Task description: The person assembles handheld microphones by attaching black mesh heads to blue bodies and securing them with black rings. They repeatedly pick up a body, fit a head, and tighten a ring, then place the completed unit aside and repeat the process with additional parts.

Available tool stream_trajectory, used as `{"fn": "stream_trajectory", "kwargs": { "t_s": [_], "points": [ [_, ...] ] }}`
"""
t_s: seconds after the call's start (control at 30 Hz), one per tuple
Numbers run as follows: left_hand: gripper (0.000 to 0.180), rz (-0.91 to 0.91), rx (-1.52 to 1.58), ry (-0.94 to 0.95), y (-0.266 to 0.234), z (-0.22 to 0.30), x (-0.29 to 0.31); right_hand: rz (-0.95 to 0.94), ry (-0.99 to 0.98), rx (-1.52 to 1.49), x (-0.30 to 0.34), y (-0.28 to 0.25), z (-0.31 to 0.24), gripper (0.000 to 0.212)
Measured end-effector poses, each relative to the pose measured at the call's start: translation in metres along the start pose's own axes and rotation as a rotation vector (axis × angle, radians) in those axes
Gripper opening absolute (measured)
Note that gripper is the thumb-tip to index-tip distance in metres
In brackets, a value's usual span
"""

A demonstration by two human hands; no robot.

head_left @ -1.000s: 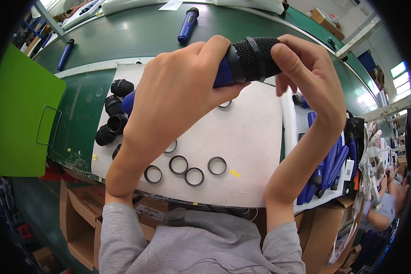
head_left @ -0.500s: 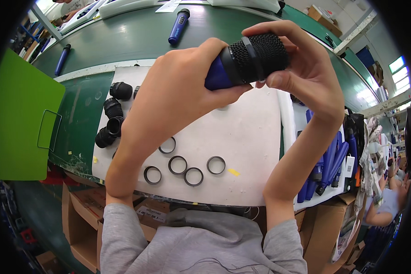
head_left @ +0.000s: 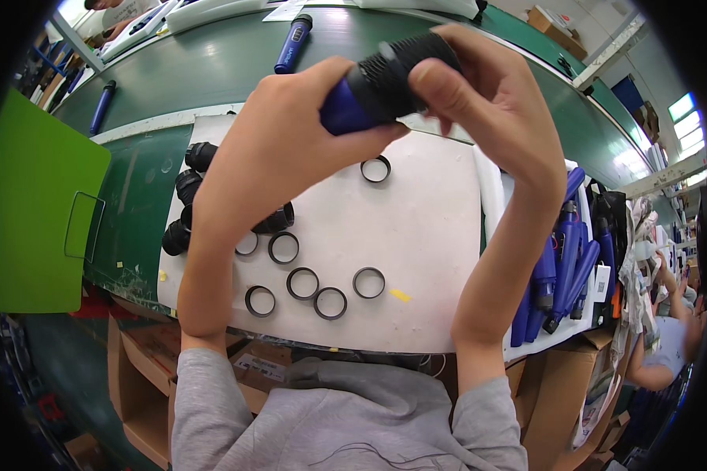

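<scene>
1. Head view: a blue microphone (head_left: 342,110) with a black mesh top (head_left: 418,64) is held up over the far part of a white sheet (head_left: 432,235) on the green bench (head_left: 145,180).
2. Both hands grip it. The left hand (head_left: 287,129) wraps around the blue part. The right hand (head_left: 487,102) pinches the mesh top, thumb in front, some fingers hidden behind.
3. If the thumb slipped, the top could tip, or fall if it is loose. I cannot tell how tight it is.
4. Thin black rings (head_left: 250,301) lie on the sheet. The left arm is near some, so a bump could knock them away.
5. More mesh tops (head_left: 188,187) sit at the left. Blue microphone bodies (head_left: 580,276) are piled in a white tray (head_left: 564,334) at the right; a careless elbow could push them.
6. Another microphone (head_left: 294,44) lies beyond the hands, with pale letters on its side. A white tag (head_left: 601,284) by the pile has a square code. Below, a box label (head_left: 261,366) has print too small to read.
</scene>
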State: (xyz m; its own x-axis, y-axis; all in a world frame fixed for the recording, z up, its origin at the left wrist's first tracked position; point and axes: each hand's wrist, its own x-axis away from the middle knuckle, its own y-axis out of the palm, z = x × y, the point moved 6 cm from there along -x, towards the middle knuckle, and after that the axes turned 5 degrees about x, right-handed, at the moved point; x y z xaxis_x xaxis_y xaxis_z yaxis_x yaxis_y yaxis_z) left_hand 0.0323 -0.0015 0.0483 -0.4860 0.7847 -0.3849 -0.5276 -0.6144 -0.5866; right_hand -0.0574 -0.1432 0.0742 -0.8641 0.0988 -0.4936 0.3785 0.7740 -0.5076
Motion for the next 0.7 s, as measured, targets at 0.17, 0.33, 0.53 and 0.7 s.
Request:
{"fn": "stream_trajectory", "kwargs": {
  "t_s": [0.17,0.33,0.53,0.7],
  "points": [
    [0.03,-0.292,0.507,-0.25,0.016,0.011,-0.001,0.133,-0.301,-0.156,-0.009,-0.01,-0.027,0.079],
    [0.034,-0.48,0.677,-0.301,0.032,0.016,0.008,-0.232,-0.681,-1.06,-0.027,0.018,-0.006,0.079],
    [0.029,-0.462,0.768,-0.322,0.042,0.009,0.007,-0.033,-0.186,-1.131,-0.019,0.016,-0.015,0.046],
    [0.026,-0.109,0.45,-0.252,0.039,0.002,-0.002,0.354,0.099,-0.92,-0.017,0.019,0.005,0.032]
  ]
}}
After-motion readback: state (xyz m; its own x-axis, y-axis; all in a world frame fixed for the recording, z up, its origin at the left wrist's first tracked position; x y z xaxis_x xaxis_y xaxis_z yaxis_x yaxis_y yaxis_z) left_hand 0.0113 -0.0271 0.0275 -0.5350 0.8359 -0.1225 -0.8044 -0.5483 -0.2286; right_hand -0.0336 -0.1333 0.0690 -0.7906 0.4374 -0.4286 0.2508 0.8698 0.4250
